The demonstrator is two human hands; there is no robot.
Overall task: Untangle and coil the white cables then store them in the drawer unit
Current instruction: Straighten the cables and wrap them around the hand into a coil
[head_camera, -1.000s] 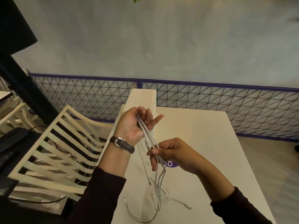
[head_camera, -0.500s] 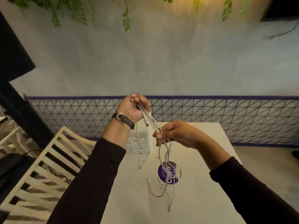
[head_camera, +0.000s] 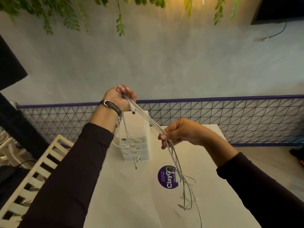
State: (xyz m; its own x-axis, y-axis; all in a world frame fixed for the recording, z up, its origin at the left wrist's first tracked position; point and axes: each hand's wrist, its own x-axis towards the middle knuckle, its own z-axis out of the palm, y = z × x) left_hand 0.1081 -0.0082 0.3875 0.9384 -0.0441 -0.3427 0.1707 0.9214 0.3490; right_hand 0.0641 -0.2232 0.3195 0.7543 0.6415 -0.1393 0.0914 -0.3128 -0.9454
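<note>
Holding the white cables (head_camera: pixel 144 118) stretched between both hands, above the table (head_camera: pixel 131 203).

- Our left hand (head_camera: pixel 120 99) is the higher and farther one. Its fingers are curled round one end of the bundle, and there is a watch (head_camera: pixel 111 105) on that wrist.
- Our right hand (head_camera: pixel 179 132) is lower and nearer to us. It pinches the same strands between the thumb and curled fingers.
- Between the two hands the strands run side by side, taut and fairly straight. One connector plug (head_camera: pixel 133 111) pokes out just under the left hand.
- Under the left wrist, loose ends dangle in loops in front of the drawer unit (head_camera: pixel 144 150), which stands on the table below and beyond that hand. We cannot tell whether they touch it.
- Under the right hand the tails hang toward the table and cross one another beside a round purple sticker (head_camera: pixel 167 176). We cannot say whether the tips rest on the surface.

Progress, as we judge it: early.
- Only the stretch between our hands looks combed out. The hanging parts on either side look crossed and looped.
- No coil has been formed.
- We see no cable inside the unit. Its drawers appear closed, though the dangling strands partly hide its front.

Left to do:
- separate each cable
- wind each into a coil
- open a drawer
- put the coils away
</note>
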